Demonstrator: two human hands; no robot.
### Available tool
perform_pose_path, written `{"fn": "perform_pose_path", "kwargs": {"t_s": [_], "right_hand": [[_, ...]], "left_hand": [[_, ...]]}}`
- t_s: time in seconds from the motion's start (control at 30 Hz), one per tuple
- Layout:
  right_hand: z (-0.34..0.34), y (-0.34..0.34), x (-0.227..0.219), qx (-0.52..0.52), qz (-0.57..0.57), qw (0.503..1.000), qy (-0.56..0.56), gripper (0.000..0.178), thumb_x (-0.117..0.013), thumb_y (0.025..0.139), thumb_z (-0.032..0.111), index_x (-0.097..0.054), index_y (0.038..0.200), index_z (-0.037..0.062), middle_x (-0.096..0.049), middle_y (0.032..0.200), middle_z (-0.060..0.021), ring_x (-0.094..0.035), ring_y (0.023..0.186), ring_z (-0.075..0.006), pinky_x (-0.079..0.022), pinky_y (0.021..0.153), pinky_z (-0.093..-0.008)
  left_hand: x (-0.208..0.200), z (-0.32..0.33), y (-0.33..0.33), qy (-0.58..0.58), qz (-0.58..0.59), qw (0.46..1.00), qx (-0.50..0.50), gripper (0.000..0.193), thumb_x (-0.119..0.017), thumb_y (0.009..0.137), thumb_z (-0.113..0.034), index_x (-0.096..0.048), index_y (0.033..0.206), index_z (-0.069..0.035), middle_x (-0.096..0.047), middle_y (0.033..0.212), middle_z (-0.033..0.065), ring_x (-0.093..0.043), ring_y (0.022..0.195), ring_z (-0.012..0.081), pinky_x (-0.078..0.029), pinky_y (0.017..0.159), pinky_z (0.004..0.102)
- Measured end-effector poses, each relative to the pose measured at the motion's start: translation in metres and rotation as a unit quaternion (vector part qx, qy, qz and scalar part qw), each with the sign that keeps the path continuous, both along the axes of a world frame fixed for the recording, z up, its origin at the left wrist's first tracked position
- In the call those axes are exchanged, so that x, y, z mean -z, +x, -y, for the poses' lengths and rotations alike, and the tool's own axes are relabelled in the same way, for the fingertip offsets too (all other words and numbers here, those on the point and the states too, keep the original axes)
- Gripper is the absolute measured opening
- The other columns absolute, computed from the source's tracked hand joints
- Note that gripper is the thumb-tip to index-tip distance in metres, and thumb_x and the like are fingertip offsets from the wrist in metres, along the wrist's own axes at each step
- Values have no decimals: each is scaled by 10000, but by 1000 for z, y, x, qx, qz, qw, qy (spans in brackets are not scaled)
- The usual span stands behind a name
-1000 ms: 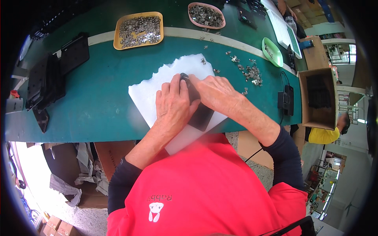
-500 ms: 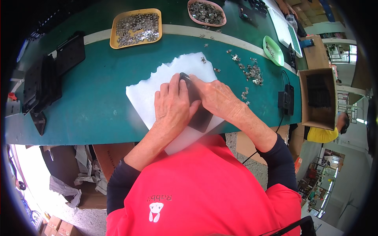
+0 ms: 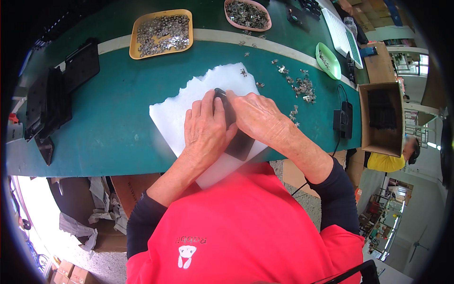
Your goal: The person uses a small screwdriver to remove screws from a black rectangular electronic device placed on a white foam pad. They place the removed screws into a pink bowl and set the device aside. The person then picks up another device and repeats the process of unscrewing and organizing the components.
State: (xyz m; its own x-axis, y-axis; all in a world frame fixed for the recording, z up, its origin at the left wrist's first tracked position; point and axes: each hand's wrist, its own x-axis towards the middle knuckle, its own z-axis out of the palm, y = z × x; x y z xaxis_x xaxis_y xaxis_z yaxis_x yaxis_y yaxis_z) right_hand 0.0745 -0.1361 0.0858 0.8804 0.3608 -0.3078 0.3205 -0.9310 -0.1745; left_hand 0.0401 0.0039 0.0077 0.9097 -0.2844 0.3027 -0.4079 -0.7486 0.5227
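Observation:
A dark, flat, oblong plastic piece (image 3: 240, 145) lies slanted on a white foam sheet (image 3: 169, 113) in front of me. My left hand (image 3: 205, 127) grips its left side, thumb on the near part and fingers toward the far end. Bent over the far end, my right hand (image 3: 257, 117) presses with its fingertips close together. Whether a small part sits under those fingertips is hidden. On the foam's far corner rests a small metal clip (image 3: 243, 72), apart from both hands.
Loose metal clips (image 3: 305, 89) lie right of the foam. Beyond are a yellow tray (image 3: 133, 47), a pink tray (image 3: 229, 20) and a green tray (image 3: 335, 71) of small parts. Black plastic pieces (image 3: 49, 102) stand at left; a black adapter (image 3: 344, 118) and cardboard box (image 3: 382, 149) at right.
My right hand's fingers have curled in slightly at the piece's far end. My left hand keeps its hold, and the plastic piece stays on the foam.

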Motion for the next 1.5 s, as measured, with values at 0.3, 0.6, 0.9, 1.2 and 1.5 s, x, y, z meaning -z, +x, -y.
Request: {"fn": "perform_pose_path", "kwargs": {"t_s": [0.3, 0.6, 0.9, 1.2, 1.5], "right_hand": [[-14, 33, -29, -72, -107, 989, -66, 175, -506, 842, 66, -644, 891, -30, -683, 891, -229, -677, 873, -380, -546, 744, -461], [21, 31, 3, -91, -38, 995, 8, 201, -528, 861, 86, -644, 1002, 2, -672, 820, -238, -676, 791, -395, -550, 686, -472], [34, -32, 61, 142, 75, 961, 226, 268, -532, 926, 199, -525, 1121, 15, -649, 793, -257, -646, 784, -450, -521, 692, -518], [91, 25, 58, 112, 85, 895, 424, 258, -564, 940, 180, -642, 1085, -20, -618, 631, -76, -589, 543, -165, -461, 534, -299], [147, 165, 79, 375, 139, 813, 424, 282, -623, 855, 247, -700, 950, -8, -643, 686, -105, -593, 551, -195, -460, 549, -342]], "left_hand": [[-2, 2, 2, -9, 13, 1000, 14, 598, -797, 694, -211, -537, 1141, 90, -470, 1288, 203, -516, 973, 333, -443, 798, 419], [-3, -2, 1, 15, 33, 999, 21, 626, -792, 711, -256, -550, 1180, 81, -472, 1313, 207, -524, 1009, 346, -462, 837, 418], [-5, -24, 49, 7, 75, 981, 181, 545, -759, 732, -250, -585, 1163, 34, -539, 1253, 186, -574, 978, 358, -507, 841, 424], [-28, -28, 72, 49, 61, 963, 257, 435, -739, 760, -207, -626, 1125, 1, -600, 1207, 162, -594, 972, 339, -510, 821, 402], [-2, 44, 241, -130, -39, 991, -6, 261, -555, 871, -114, -649, 1020, 80, -692, 838, 214, -695, 789, 342, -556, 748, 411]]}}
